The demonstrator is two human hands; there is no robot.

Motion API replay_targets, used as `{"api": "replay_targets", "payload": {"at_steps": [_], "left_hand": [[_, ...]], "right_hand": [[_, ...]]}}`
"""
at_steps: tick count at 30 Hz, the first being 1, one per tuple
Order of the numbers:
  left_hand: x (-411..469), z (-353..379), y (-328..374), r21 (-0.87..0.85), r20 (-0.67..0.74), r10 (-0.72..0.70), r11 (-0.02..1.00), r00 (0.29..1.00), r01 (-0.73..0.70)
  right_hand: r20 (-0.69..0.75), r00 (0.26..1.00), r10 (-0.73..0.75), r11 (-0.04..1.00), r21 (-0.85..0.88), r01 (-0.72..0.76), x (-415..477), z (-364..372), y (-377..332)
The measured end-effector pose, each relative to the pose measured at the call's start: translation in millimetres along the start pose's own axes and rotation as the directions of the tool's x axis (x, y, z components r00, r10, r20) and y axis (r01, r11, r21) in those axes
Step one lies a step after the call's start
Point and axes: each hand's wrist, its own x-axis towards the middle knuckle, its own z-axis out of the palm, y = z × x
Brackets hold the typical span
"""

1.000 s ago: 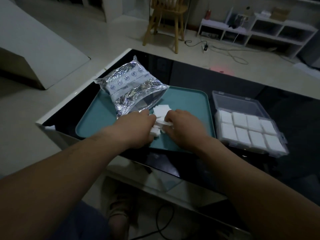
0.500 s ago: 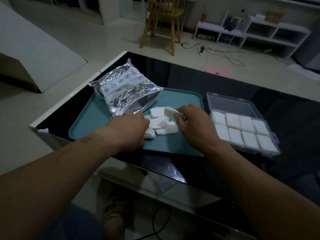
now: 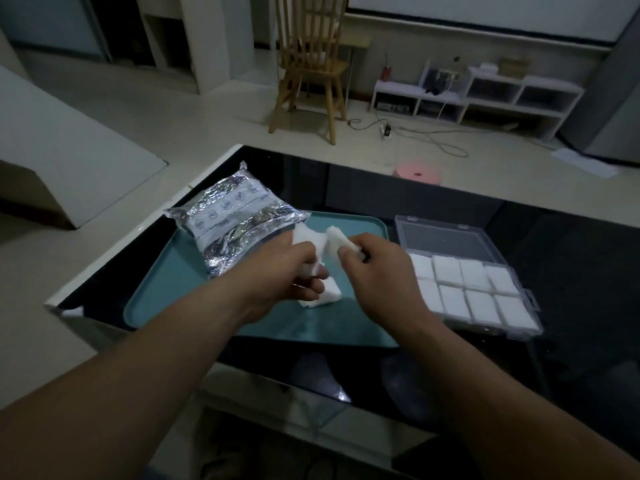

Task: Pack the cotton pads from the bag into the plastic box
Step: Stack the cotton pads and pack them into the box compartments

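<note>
Head view showed the foil bag (image 3: 235,223) lying at the left of the teal tray (image 3: 162,289) on the black table (image 3: 571,265). Beside it the left hand (image 3: 277,271) gripped a clump of cotton pads (image 3: 310,268), and the right hand (image 3: 377,271) pinched a single pad (image 3: 337,242). Farther right, the open plastic box (image 3: 450,237) held pads in its compartments.

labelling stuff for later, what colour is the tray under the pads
Teal tray, clearest in the head view.

Left hand (image 3: 277,271), right hand (image 3: 377,268) — gripping cotton pads (image 3: 335,238)
</note>
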Motion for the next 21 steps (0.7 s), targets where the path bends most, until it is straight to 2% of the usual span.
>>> {"api": "replay_targets", "payload": {"at_steps": [3, 5, 9, 12, 15, 17, 21], "left_hand": [[15.1, 30.3, -6.6, -0.156, 0.078, 0.003, 0.988, 0.997, 0.01], [22.4, 42.6, -8.0, -0.211, 0.049, -0.002, 0.977, 0.999, 0.012], [21.8, 57.2, -6.4, -0.198, -0.035, 0.028, 0.98, 0.999, -0.035], [26.5, 62.7, -13.8, -0.249, -0.055, 0.009, 0.968, 0.998, -0.022], [29.5, 61.3, -17.6, -0.311, 0.055, -0.113, 0.942, 0.992, 0.125], [29.7, 60.2, -18.1, -0.31, 0.175, -0.15, 0.93, 0.973, 0.199], [24.1, 60.5, -18.6, -0.327, 0.376, -0.183, 0.891, 0.908, 0.315]], "right_hand": [[-0.051, 0.998, -0.042, 0.998, -0.039, 0.04, -6.5, 6.6, -1.1], [-0.057, 0.997, -0.047, 0.997, -0.071, 0.042, -9.3, 6.7, 1.0], [-0.1, 0.995, -0.013, 0.997, -0.071, 0.005, -12.7, -7.7, 7.0], [-0.066, 0.993, -0.098, 0.984, -0.155, 0.087, -16.9, -15.9, 10.7], [0.032, 0.963, -0.267, 0.946, -0.184, 0.268, -22.4, -17.8, 15.5], [0.094, 0.944, -0.316, 0.931, -0.163, 0.328, -25.3, -22.3, 22.9], [0.225, 0.962, -0.156, 0.988, 0.047, 0.149, -29.1, -33.5, 31.5]]}}
